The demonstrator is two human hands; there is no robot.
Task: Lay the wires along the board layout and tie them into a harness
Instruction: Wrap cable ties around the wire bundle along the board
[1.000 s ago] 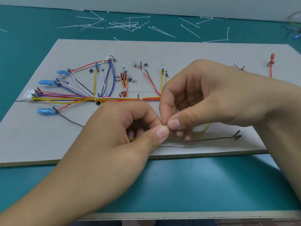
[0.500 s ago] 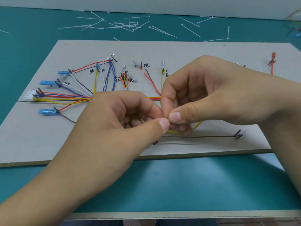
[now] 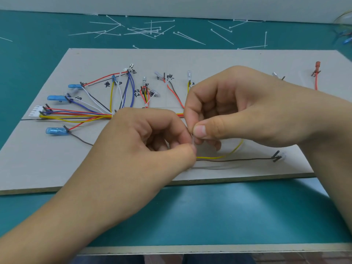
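Many coloured wires (image 3: 80, 116) are spread on the grey board (image 3: 209, 60); a white tie (image 3: 192, 139) is pinched by the left hand (image 3: 137, 149) and the right hand (image 3: 238, 111).

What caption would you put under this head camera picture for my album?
The left hand and right hand pinch a thin pale strip above colourful wires laid on a grey board.

left hand (image 3: 146, 143) and right hand (image 3: 238, 111) pinch a white tie (image 3: 192, 139) over the board (image 3: 190, 60).
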